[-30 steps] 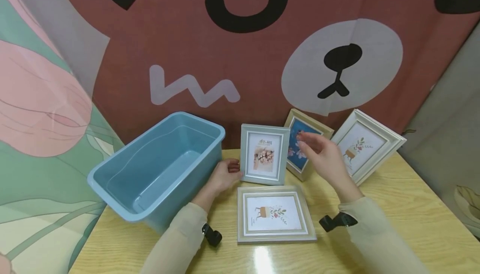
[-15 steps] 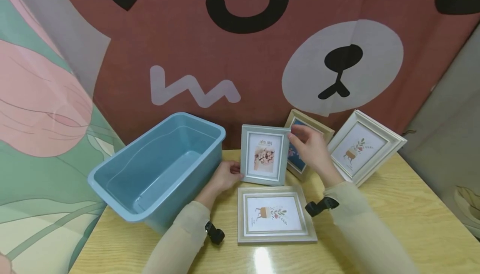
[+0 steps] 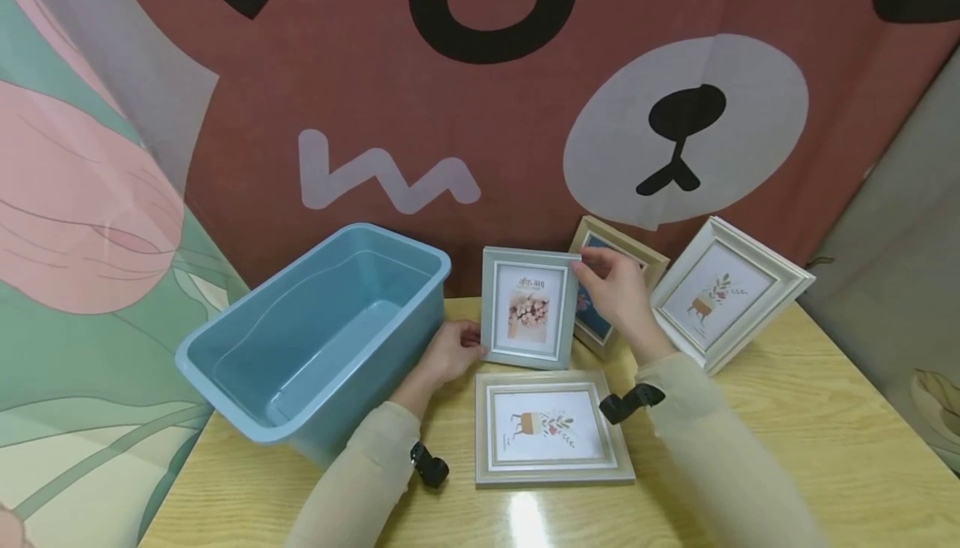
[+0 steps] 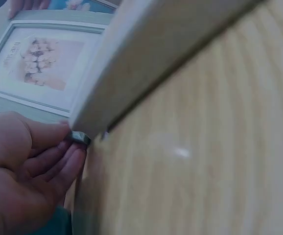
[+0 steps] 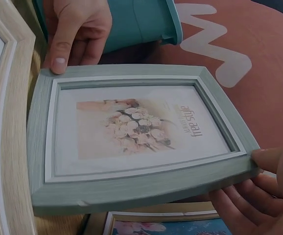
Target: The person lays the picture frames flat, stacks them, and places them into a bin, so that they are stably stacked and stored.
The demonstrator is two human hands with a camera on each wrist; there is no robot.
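A pale green picture frame (image 3: 528,308) with a flower-bouquet print stands upright at the middle of the table. My left hand (image 3: 448,353) pinches its lower left corner, thumb on the front and fingers behind, as the left wrist view shows. At the upper right corner my right hand (image 3: 617,288) grips the same frame, its thumb on the front edge and fingers behind, seen in the right wrist view. Flat on the table just in front lies a beige picture frame (image 3: 555,475) with a plant print.
A blue plastic tub (image 3: 405,365) stands left of the left hand. Behind the right hand leans a wood-coloured frame (image 3: 592,231) with a blue flower picture. Further right a white frame (image 3: 750,331) is propped at a tilt. A bear-print cloth (image 3: 390,98) hangs behind the table.
My right hand has moved left from in front of the blue flower picture and taken hold of the pale green frame's upper right corner. The left hand stays at the lower left corner.
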